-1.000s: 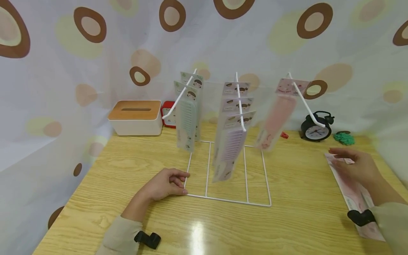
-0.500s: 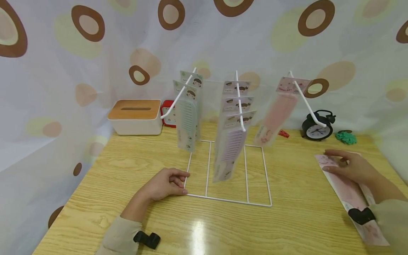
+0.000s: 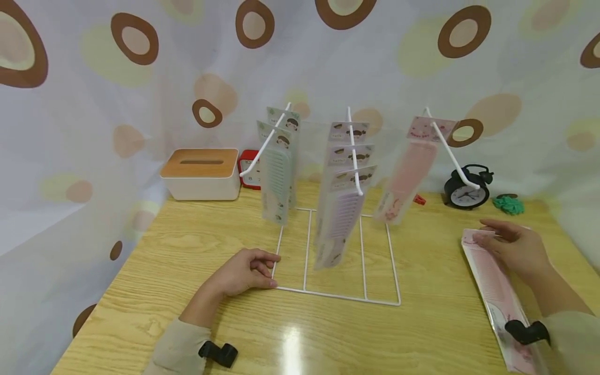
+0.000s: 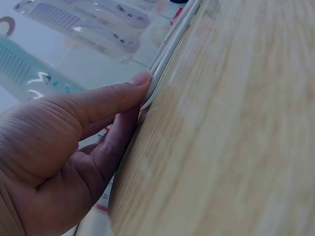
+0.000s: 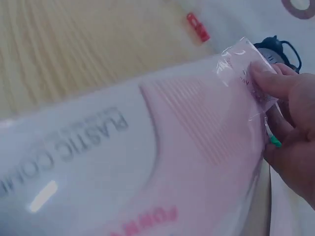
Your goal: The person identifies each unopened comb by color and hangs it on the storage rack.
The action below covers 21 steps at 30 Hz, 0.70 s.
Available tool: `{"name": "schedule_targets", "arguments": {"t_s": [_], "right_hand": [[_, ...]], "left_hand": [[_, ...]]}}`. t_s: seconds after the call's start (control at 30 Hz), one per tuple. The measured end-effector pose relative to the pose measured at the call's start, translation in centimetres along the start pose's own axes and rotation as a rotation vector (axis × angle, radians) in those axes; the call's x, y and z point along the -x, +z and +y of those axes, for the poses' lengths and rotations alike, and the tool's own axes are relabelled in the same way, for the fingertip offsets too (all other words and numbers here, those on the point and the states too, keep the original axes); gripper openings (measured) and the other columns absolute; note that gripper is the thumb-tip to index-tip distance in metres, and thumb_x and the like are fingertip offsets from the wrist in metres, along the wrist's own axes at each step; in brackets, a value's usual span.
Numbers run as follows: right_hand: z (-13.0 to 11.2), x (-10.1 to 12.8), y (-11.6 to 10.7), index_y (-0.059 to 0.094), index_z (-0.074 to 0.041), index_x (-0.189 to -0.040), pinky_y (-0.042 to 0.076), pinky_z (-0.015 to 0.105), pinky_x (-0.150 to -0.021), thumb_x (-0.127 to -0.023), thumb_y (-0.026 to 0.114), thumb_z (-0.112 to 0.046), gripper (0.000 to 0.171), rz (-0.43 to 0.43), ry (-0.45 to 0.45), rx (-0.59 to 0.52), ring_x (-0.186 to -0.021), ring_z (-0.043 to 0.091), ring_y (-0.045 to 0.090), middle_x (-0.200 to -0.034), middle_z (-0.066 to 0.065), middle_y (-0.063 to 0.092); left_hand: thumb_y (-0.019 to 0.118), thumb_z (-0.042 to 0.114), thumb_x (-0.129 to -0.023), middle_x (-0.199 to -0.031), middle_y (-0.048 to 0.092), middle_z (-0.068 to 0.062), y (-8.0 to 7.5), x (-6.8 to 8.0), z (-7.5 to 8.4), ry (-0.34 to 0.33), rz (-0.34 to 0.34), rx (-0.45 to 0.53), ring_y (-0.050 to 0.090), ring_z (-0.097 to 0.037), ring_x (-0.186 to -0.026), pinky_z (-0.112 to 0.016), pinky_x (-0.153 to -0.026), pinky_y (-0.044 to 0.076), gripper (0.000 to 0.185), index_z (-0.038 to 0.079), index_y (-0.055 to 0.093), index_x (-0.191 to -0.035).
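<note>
Your right hand (image 3: pixel 515 249) is pinching the top edge of the pink comb packet (image 3: pixel 492 281), which is lying on the table to the right of the white wire rack (image 3: pixel 335 297). Your left hand (image 3: pixel 244 271) is curling round the rack's front-left corner, thumb pressing the wire.
</note>
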State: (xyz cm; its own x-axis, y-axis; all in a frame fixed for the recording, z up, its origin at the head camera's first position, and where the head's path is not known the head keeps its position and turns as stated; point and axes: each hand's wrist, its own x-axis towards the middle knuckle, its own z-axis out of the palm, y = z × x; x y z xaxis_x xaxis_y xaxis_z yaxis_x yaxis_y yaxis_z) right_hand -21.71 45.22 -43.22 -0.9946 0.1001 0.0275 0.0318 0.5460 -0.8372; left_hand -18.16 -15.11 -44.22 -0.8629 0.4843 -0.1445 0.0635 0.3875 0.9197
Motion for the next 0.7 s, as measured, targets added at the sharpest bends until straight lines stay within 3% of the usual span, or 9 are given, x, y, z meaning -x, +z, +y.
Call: {"name": "schedule_targets", "arguments": {"t_s": [0.13,0.27,0.4,0.53,0.7], "right_hand": [[-2.0,1.5,-0.1,0.07,-0.026,-0.121,0.052,0.012,-0.066,-0.09,0.074,-0.012,0.034,0.048,0.075,-0.489,-0.084,-0.009,0.065,-0.095,-0.025,0.072],[-5.2,2.7,0.1,0.074,-0.016,-0.116,0.053,0.014,-0.066,-0.092,0.065,0.005,0.033,0.083,-0.026,-0.814,-0.087,0.0,0.071,-0.1,-0.01,0.077],[-8.2,4.0,0.4,0.072,-0.003,-0.116,0.057,0.019,-0.071,-0.091,0.058,0.016,0.034,0.067,-0.173,-0.961,-0.089,0.011,0.075,-0.103,0.002,0.077],[-10.7,5.3,0.7,0.068,0.007,-0.117,0.058,0.023,-0.075,-0.09,0.051,0.025,0.037,0.027,-0.342,-1.011,-0.091,0.018,0.075,-0.104,0.011,0.076],[-13.5,6.3,1.3,0.062,0.019,-0.115,0.059,0.029,-0.078,-0.089,0.04,0.032,0.037,-0.121,-0.557,-1.112,-0.092,0.029,0.074,-0.104,0.024,0.074]], "left_hand": [[0.082,0.011,-0.083,-0.109,0.063,-0.013,0.1,0.0,0.1,-0.014,-0.004,0.006,0.064,-0.016,-0.091,-0.024,-0.078,0.052,0.056,-0.001,0.061,-0.133],[0.081,0.01,-0.083,-0.11,0.063,-0.014,0.0,0.0,0.2,-0.014,-0.005,0.013,0.064,-0.017,-0.092,-0.024,-0.078,0.053,0.056,-0.001,0.061,-0.133],[0.081,0.01,-0.083,-0.11,0.063,-0.014,-0.1,-0.1,0.2,-0.009,-0.001,0.015,0.064,-0.017,-0.092,-0.024,-0.078,0.053,0.056,-0.001,0.061,-0.134],[0.082,0.011,-0.083,-0.11,0.064,-0.014,0.0,-0.1,0.1,-0.01,-0.002,0.015,0.064,-0.017,-0.092,-0.024,-0.079,0.053,0.056,-0.001,0.061,-0.133],[0.082,0.012,-0.082,-0.111,0.063,-0.014,0.1,0.0,0.1,-0.014,0.002,0.01,0.064,-0.017,-0.092,-0.024,-0.079,0.052,0.056,0.0,0.061,-0.133]]}}
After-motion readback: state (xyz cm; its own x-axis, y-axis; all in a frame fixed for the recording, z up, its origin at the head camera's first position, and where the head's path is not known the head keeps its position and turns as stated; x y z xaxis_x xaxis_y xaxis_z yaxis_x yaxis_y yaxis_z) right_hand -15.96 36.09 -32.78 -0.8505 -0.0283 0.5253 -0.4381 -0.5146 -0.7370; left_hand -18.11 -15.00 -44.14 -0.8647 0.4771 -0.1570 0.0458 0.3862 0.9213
